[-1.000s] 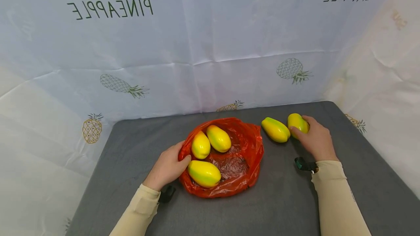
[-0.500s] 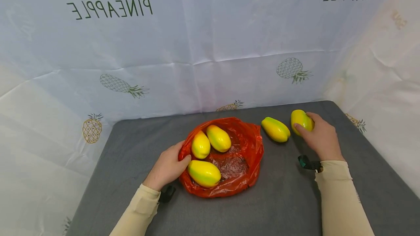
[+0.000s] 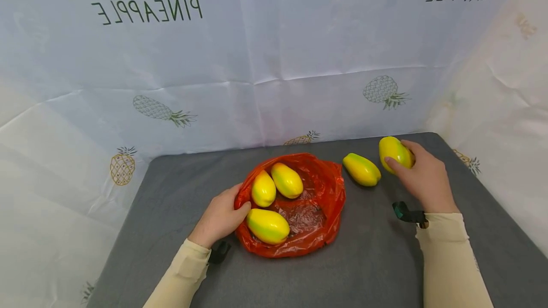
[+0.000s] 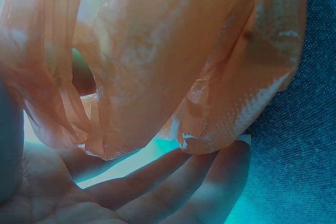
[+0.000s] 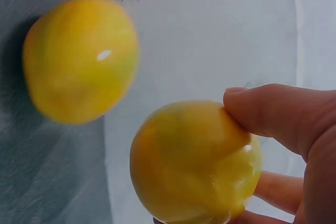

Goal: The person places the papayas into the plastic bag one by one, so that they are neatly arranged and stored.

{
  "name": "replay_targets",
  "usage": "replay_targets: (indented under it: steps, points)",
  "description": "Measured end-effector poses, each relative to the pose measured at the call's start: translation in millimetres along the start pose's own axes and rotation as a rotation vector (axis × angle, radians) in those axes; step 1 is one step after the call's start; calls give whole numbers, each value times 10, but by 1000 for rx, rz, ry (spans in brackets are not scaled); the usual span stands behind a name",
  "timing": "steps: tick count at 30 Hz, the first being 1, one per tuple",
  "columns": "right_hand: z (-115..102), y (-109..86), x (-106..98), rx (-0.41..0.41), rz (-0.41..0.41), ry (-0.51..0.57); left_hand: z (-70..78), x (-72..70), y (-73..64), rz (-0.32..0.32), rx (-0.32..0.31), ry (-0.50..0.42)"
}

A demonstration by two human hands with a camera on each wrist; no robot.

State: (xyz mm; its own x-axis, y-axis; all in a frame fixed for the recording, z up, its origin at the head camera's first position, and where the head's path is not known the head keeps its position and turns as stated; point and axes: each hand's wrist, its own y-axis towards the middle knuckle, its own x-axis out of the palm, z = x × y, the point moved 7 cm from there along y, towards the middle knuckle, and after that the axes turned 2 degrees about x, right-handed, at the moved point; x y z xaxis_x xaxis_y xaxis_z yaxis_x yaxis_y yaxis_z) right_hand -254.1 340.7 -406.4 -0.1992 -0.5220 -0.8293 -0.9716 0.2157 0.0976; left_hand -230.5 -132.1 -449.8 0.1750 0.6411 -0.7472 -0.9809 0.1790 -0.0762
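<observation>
A red plastic bag lies with its mouth spread wide on the grey table, three yellow-green papayas inside, one of them a papaya at the near left. My left hand grips the bag's left rim, thumb over the edge; in the left wrist view its fingers lie against the thin plastic. At the back right, my right hand holds another papaya between thumb and fingers, seemingly above the table. To its left a loose papaya lies on the cloth, also visible in the right wrist view.
The grey table ends at the back against a white curtain printed with pineapples. Similar white cloth hangs at both sides. Each wrist wears a dark strap device, such as the right wrist device.
My right hand has lifted its papaya and moved it back and slightly right, away from the loose papaya. My left hand and the bag stay in place.
</observation>
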Motion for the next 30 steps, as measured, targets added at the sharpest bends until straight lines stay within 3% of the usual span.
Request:
replay_targets:
  steps: [15, 22, 30]
  points:
    - [-620, -202, -11, -124, -36, 25, -3, -5, -11, 9, 1, -13]
    - [-826, -278, 4, -167, -47, 18, 30, -16, -5, 23, 46, 0]
    - [-988, -377, -2, -203, -59, 27, 20, -16, -12, 21, 45, 3]
